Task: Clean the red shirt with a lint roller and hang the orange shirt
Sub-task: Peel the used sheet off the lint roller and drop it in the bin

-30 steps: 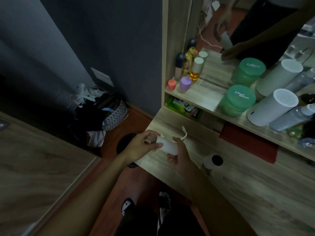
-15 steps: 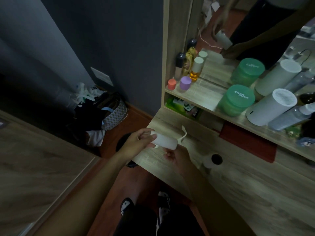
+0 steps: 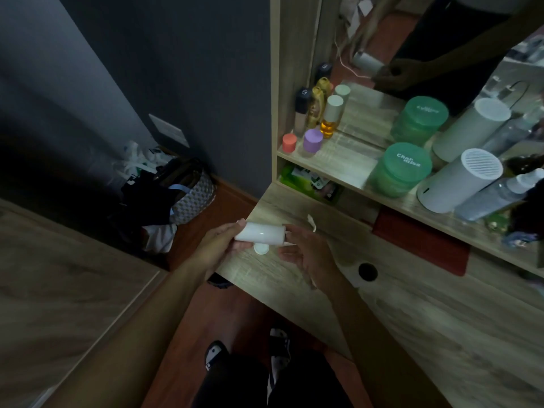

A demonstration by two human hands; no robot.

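Note:
I hold a white lint roller [image 3: 260, 234] level above the left corner of the wooden desk [image 3: 412, 313]. My left hand [image 3: 223, 242] grips its left end. The fingers of my right hand [image 3: 306, 254] pinch its right end. A thin white curved piece [image 3: 311, 222] sticks up just behind my right hand. A small round white cap [image 3: 260, 248] shows under the roller. Neither the red shirt nor the orange shirt is in view.
A shelf [image 3: 338, 160] above the desk carries small bottles [image 3: 331, 116], a green jar [image 3: 401, 169] and a white cylinder [image 3: 459, 181] before a mirror. A red flat item [image 3: 421, 245] lies under the shelf. A cable hole [image 3: 368, 271] pierces the desk. Bags [image 3: 176, 195] crowd the floor corner.
My hands have drawn apart along the roller, so its white body now shows full length and lies level. My left hand has slid to its left end.

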